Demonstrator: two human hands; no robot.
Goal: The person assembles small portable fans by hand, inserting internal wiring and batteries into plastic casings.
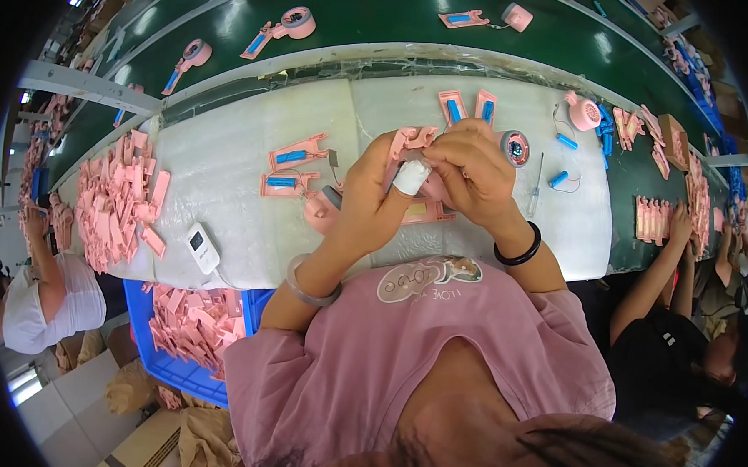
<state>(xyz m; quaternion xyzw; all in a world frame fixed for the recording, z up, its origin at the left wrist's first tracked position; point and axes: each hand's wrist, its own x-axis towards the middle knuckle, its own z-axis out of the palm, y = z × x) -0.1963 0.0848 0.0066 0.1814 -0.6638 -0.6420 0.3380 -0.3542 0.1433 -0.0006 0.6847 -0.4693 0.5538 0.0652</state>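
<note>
My left hand [365, 192], with a white wrapping on its thumb, holds a pink plastic shell [411, 137] upright over the table. My right hand [482, 177] pinches at the same shell with bent fingers; what lies between the fingertips is hidden. Beneath both hands lies another pink shell [427, 211], partly covered. Beside my left wrist rest a pink fan head [320, 212] and two handle shells with a blue battery [290, 156] in each. Past my right hand are a round fan head with a grey rim [515, 148] and a screwdriver [536, 186].
A heap of pink shells [118, 207] and a white handheld device [202, 248] are on the left. Below stands a blue crate [152, 353] of pink parts. Loose blue batteries [567, 141] lie at right. A green conveyor [365, 21] carries fan assemblies. Other people work on both sides.
</note>
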